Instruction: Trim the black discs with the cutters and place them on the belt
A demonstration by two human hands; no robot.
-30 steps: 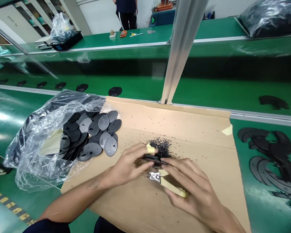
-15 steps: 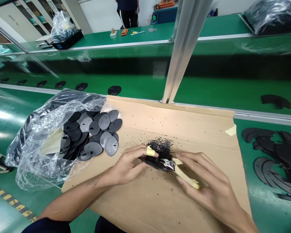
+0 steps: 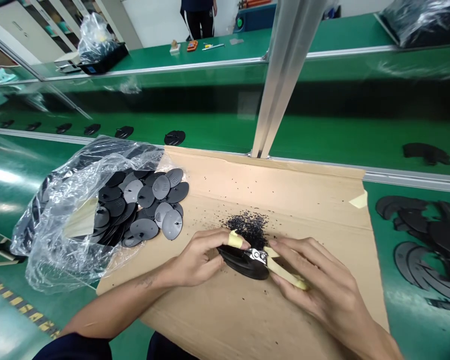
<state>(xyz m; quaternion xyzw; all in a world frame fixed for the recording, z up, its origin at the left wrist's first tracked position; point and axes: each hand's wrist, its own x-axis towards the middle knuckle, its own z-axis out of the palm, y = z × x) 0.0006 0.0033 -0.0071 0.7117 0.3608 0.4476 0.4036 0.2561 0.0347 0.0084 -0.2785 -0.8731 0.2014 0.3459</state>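
Between thumb and fingers, my left hand (image 3: 200, 257) grips a black oval plastic disc (image 3: 243, 264) by its left end; yellow tape wraps the index finger. My right hand (image 3: 322, 280) is closed around the yellow handles of a pair of cutting pliers (image 3: 258, 255). The metal jaws of the pliers lie against the disc's upper side; what sits between them is too small to make out. Just behind the disc, a pile of tiny black plastic bits (image 3: 249, 226) is scattered over a cardboard sheet (image 3: 225, 192).
Left of the hands, a clear plastic bag (image 3: 56, 240) spills many black oval discs (image 3: 144, 228). Curved black parts (image 3: 416, 265) lie on the green table to the right. A metal post (image 3: 281, 80) rises behind the cardboard. Several discs line the green belt (image 3: 210, 132).
The disc has tilted, so more of its broad face shows towards me. The pliers' jaws have shifted slightly left, and both hands still hold their things.
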